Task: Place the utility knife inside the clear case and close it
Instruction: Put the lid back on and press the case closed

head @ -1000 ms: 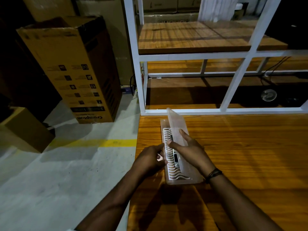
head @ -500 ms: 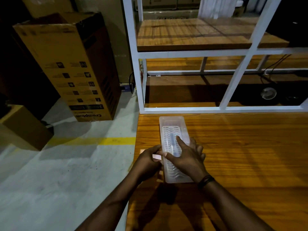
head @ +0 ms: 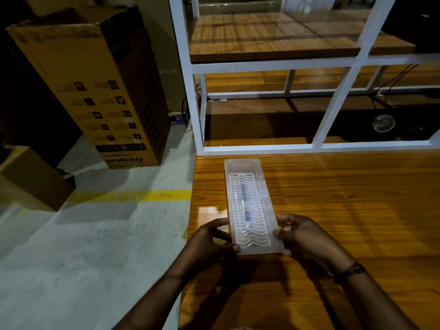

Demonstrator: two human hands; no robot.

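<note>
Gripping clear case (head: pixel 250 206) at its near end from both sides: left hand (head: pixel 209 244) fingers curled on the left edge, right hand (head: pixel 307 239) fingers wrapped on the right edge. Lying flat near the left edge of wooden table (head: pixel 345 210), lid down, utility knife (head: pixel 245 206) visible inside through the lid along the centre on a white ribbed insert. Beyond: white metal rack (head: pixel 262 148) at table's far edge, cardboard box (head: pixel 95 91) on floor to the left, yellow floor line (head: pixel 142 195).
</note>
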